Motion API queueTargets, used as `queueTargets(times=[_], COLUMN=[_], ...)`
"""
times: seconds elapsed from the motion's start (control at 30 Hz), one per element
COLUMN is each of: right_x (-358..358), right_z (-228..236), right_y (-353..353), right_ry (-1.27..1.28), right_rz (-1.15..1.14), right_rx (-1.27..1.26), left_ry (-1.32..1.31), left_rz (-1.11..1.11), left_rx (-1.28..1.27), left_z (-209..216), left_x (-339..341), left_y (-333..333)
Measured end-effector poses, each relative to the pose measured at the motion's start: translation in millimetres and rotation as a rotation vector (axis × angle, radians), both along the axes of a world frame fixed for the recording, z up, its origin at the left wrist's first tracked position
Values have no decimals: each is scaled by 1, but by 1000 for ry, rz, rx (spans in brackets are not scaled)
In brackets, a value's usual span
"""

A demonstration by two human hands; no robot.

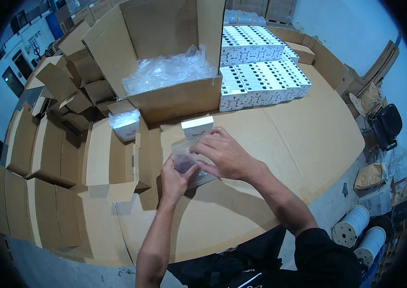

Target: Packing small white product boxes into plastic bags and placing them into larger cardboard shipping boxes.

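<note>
Over the cardboard-covered table (280,144), my left hand (174,180) grips the near left side of a clear plastic bag (182,157), thumb on top. My right hand (225,156) is bent over the bag's right side with its fingers closed on the plastic. Whether anything lies inside the bag I cannot make out. Just beyond it stands a small white box (197,127), not touched by my left hand. Farther left, an open brown carton (122,163) has a white box in clear plastic (126,127) at its far end.
A large open carton (179,98) full of crumpled clear plastic bags (172,69) stands at the back. Stacked white printed boxes (261,81) lie right of it. Several open cartons (50,149) crowd the left. On the floor at right are cable reels (352,225) and a black chair (388,125).
</note>
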State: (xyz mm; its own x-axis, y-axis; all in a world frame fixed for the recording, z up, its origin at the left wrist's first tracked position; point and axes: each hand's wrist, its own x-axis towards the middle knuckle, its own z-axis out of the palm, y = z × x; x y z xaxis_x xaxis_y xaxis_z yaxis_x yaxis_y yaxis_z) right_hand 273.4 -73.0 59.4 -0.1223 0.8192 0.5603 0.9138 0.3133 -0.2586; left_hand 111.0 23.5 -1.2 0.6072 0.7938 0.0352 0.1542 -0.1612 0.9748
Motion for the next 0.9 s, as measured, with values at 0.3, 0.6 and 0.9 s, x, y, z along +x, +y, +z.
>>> queueTargets(times=[0.3, 0.6, 0.9], right_x=[15, 19, 29], right_z=[22, 31, 14], right_y=[17, 18, 11], right_ry=[80, 210, 695], right_rz=[88, 183, 109], right_rx=[-502, -503, -173], left_ry=[-66, -18, -62], left_rz=[-125, -175, -163], left_rx=[-9, 7, -31], left_z=[-11, -17, -18], left_x=[-3, -4, -5], left_y=[3, 6, 7])
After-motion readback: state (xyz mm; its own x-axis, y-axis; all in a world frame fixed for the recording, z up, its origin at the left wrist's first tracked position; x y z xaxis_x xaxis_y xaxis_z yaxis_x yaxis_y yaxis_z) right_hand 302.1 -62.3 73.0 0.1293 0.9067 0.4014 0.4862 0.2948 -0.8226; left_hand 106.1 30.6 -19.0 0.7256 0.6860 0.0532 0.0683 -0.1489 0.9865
